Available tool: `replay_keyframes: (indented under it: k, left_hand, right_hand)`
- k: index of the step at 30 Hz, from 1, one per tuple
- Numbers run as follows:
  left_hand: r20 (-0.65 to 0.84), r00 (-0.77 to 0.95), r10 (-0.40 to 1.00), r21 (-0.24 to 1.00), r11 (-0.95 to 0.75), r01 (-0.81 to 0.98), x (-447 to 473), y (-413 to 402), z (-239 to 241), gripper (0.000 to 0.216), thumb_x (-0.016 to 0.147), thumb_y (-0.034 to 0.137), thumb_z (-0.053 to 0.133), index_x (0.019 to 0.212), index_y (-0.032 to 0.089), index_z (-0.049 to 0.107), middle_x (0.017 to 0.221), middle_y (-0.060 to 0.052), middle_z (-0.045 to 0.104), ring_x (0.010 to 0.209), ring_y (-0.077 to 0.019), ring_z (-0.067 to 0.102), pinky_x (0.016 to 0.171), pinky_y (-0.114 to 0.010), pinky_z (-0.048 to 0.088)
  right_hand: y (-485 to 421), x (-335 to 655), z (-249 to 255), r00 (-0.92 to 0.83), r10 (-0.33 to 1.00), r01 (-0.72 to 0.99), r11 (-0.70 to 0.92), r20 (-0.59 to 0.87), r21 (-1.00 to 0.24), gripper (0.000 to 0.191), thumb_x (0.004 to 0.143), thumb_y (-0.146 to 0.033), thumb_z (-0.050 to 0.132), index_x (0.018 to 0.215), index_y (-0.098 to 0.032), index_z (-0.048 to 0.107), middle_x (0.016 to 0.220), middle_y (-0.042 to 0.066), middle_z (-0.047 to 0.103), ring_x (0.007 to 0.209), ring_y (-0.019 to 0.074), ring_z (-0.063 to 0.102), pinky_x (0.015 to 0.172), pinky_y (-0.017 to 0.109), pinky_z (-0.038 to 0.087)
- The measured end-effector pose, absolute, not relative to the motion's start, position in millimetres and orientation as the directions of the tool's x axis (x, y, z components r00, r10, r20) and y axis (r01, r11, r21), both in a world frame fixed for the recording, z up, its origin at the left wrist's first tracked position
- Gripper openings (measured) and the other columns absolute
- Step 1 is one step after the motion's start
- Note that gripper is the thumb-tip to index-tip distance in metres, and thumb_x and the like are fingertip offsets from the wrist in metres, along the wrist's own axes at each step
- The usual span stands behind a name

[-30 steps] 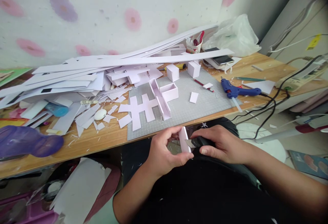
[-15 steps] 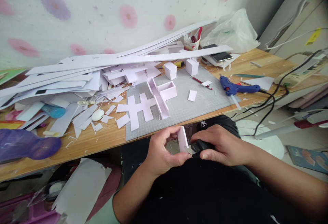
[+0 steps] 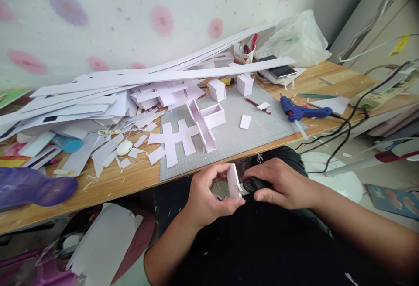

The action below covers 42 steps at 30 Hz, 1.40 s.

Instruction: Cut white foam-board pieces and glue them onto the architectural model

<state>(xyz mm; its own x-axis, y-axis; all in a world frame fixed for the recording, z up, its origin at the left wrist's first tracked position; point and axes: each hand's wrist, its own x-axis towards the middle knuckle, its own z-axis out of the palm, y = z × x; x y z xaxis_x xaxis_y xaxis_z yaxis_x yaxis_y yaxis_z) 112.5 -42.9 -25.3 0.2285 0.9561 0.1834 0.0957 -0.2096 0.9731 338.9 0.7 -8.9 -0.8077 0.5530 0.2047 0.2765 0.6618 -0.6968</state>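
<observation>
Small rectangular white panel (image 3: 233,181), roughly upright; black-handled knife (image 3: 255,184), blade at the panel's lower right.

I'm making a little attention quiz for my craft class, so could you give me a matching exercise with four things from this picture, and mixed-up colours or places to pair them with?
Things:
1. black knife
2. glue gun
3. pencil
4. mat

Colours or places:
A. dark red, partly under a white scrap
B. grey, lying on the desk
C. held in the right hand
D. blue, with a black cord

Right pairs: 1-C, 2-D, 3-A, 4-B.
</observation>
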Motion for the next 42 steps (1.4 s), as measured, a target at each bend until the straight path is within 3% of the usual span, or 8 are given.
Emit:
replay_keyframes:
  k: [30, 42]
  left_hand:
    - [0.124, 0.251, 0.960, 0.987, -0.145, 0.070, 113.2, -54.6, -26.1, 0.057, 0.056, 0.032, 0.085, 0.107, 0.016, 0.064, 0.093, -0.008, 0.070, 0.082, -0.0212, 0.066, 0.079, -0.032, 0.053]
    - [0.094, 0.257, 0.962, 0.990, -0.116, 0.075, 112.1, -55.6, -27.0, 0.059, 0.056, 0.034, 0.085, 0.107, 0.014, 0.063, 0.093, -0.011, 0.070, 0.085, -0.0256, 0.066, 0.080, -0.039, 0.053]
  right_hand:
    - [0.4, 338.8, -21.5, -0.783, 0.597, 0.341, 0.646, 0.174, -0.684, 0.052, 0.094, -0.060, 0.033, 0.098, -0.016, 0.060, 0.086, 0.009, 0.069, 0.077, 0.0190, 0.065, 0.068, 0.027, 0.041]
    - [3.1, 337.8, -23.9, -0.783, 0.603, 0.362, 0.639, 0.150, -0.679, 0.057, 0.095, -0.061, 0.029, 0.103, -0.014, 0.060, 0.081, 0.008, 0.066, 0.070, 0.0176, 0.060, 0.064, 0.026, 0.039]
